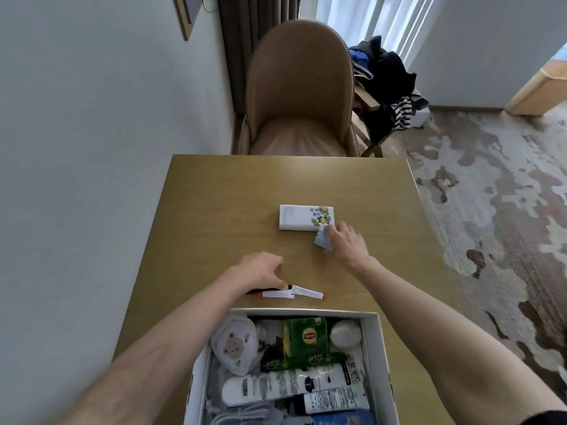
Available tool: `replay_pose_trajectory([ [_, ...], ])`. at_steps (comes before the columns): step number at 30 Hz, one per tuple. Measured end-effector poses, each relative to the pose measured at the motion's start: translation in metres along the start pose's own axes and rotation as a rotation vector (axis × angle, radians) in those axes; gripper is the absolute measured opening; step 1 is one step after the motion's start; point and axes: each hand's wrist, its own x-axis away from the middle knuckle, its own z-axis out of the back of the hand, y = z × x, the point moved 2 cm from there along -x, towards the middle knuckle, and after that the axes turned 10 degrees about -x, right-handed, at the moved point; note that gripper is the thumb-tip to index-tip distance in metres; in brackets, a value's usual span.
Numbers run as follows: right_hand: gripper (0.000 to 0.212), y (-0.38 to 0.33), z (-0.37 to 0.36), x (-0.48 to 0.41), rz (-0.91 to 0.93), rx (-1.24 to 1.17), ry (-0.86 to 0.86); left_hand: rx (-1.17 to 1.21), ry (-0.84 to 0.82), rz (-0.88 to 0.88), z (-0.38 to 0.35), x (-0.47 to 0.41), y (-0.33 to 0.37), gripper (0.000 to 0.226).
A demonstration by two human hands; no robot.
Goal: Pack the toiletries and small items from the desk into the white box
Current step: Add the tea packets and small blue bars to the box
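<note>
Left hand (262, 271) curled, pinching red-capped tubes (294, 293) on bench (214, 210). Right hand (346, 243) pinching small blue packet (322, 240) beside white carton (303, 217). White box (306, 311) at near edge, already holding toiletries.

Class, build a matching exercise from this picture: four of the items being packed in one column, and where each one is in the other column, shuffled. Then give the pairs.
Items
1. green Lipton packet
2. pale blue sachet
3. white carton
4. red-tipped sticks

Places
A. pinched by the right hand
B. on the desk by the left hand, just beyond the box
C. inside the white box
D. flat on the desk, farthest from the box

Pairs: 1-C, 2-A, 3-D, 4-B
</note>
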Motion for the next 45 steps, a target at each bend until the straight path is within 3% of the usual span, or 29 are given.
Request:
replay_pose_trajectory([
  [3,0.046,0.003,-0.009,-0.004,0.001,0.017,-0.089,-0.185,-0.085,-0.037,-0.005,-0.003,-0.002,0.037],
  [8,0.034,0.007,-0.017,0.001,0.040,-0.013,-0.086,-0.333,-0.134,-0.071,-0.011,-0.002,-0.013,0.038],
  [13,0.033,0.012,-0.011,0.020,0.059,-0.078,-0.040,-0.363,-0.111,-0.056,-0.010,0.006,-0.018,0.016],
  [21,0.028,0.004,0.028,0.061,0.171,-0.241,0.106,-0.360,-0.082,-0.001,-0.012,0.026,-0.029,0.015],
  [24,0.027,0.002,0.040,0.081,0.202,-0.313,0.129,-0.291,-0.096,0.051,-0.006,0.028,-0.032,0.025],
  [28,0.023,0.001,0.051,0.112,0.235,-0.497,0.121,-0.017,0.052,0.119,0.012,0.039,-0.029,0.021],
  [34,0.027,-0.016,0.049,0.175,0.376,-0.713,0.006,0.298,0.463,0.112,0.033,0.113,0.005,0.007],
  [38,0.035,-0.032,0.033,0.220,0.553,-0.562,-0.203,0.292,0.585,0.052,0.005,0.186,0.033,0.008],
  [45,0.033,-0.065,-0.008,0.264,0.800,-0.053,-0.328,0.164,0.632,0.042,-0.039,0.250,0.055,0.025],
])
